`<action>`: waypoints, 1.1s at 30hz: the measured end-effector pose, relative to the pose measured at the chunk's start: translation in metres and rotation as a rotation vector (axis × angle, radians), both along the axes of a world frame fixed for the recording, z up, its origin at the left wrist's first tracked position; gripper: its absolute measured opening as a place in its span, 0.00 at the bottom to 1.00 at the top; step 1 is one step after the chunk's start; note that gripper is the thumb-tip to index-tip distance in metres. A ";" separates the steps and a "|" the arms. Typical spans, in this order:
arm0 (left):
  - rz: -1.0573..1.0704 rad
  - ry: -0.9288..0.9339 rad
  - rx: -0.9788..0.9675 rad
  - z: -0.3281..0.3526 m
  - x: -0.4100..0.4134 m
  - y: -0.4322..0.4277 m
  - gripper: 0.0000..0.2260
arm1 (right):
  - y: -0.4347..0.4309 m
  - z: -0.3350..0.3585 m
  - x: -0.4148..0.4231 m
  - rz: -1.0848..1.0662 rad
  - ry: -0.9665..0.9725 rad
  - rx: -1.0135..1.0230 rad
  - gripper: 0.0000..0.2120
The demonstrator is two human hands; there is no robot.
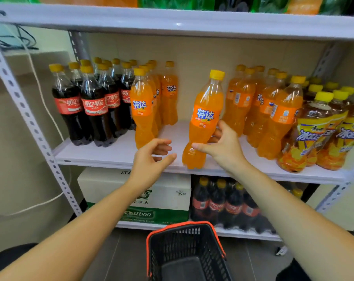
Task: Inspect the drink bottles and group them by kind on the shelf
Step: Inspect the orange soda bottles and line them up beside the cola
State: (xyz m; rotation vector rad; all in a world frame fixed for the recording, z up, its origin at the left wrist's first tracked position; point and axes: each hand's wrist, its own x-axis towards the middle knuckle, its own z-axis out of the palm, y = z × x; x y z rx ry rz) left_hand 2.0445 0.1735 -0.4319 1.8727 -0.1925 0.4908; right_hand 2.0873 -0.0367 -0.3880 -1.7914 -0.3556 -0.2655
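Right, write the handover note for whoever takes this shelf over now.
Now: right grip holds one orange soda bottle, tilted, at the front of the middle shelf; left grip open, holding nothing, beside it.
Done: cola bottles grouped on the left, iced tea bottles on the right.
To do: stand the held bottle with the left orange group or right orange group; probably merge both.

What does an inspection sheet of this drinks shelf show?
Surface: white middle shelf, bare gap mid-front.
Job's things: cola bottles left; orange soda rows flanking the gap; iced tea bottles far right; one tilted orange soda bottle in hand.
Clutter: nothing seen.
Grippers: right hand grips the tilted bottle; left hand open beside it.
Cables: white cable and dark cables behind the frame, left.
Surroundings: black basket below; water carton and cola pack on lower shelf.
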 end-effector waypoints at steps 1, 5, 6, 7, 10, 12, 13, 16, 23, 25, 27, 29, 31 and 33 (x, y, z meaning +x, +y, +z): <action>0.085 -0.006 0.008 -0.001 0.004 0.007 0.11 | 0.005 0.000 0.009 -0.003 0.008 -0.018 0.33; 0.386 0.022 0.035 -0.005 0.026 0.033 0.14 | 0.027 -0.008 0.046 0.017 0.011 -0.041 0.32; 0.441 0.028 0.032 -0.006 0.031 0.037 0.17 | 0.032 -0.011 0.055 0.023 0.009 -0.034 0.31; 0.469 0.036 0.030 -0.007 0.036 0.040 0.20 | 0.038 -0.013 0.064 0.027 0.006 -0.022 0.30; 0.456 0.114 0.072 -0.012 0.049 0.045 0.27 | 0.053 -0.020 0.091 0.020 -0.006 -0.003 0.29; 0.465 0.142 0.110 -0.015 0.056 0.048 0.27 | 0.061 -0.023 0.108 0.010 -0.015 -0.011 0.28; 0.480 0.140 0.115 -0.016 0.058 0.049 0.27 | 0.064 -0.024 0.117 0.007 -0.023 -0.017 0.27; 0.522 0.123 0.136 -0.021 0.061 0.048 0.26 | 0.072 -0.028 0.141 -0.022 -0.064 -0.068 0.25; 0.537 0.088 0.195 -0.027 0.061 0.047 0.24 | 0.098 -0.037 0.185 -0.140 -0.099 -0.165 0.16; 0.541 0.081 0.204 -0.028 0.061 0.047 0.24 | 0.104 -0.038 0.194 -0.165 -0.106 -0.172 0.14; 0.547 0.082 0.210 -0.028 0.061 0.046 0.23 | 0.108 -0.039 0.199 -0.190 -0.119 -0.180 0.14; 0.548 0.088 0.216 -0.028 0.061 0.046 0.23 | 0.109 -0.040 0.201 -0.218 -0.117 -0.182 0.14; 0.547 0.094 0.220 -0.028 0.061 0.045 0.24 | 0.107 -0.041 0.200 -0.223 -0.098 -0.184 0.17; 0.547 0.093 0.229 -0.029 0.060 0.044 0.24 | 0.102 -0.044 0.191 -0.195 -0.067 -0.185 0.20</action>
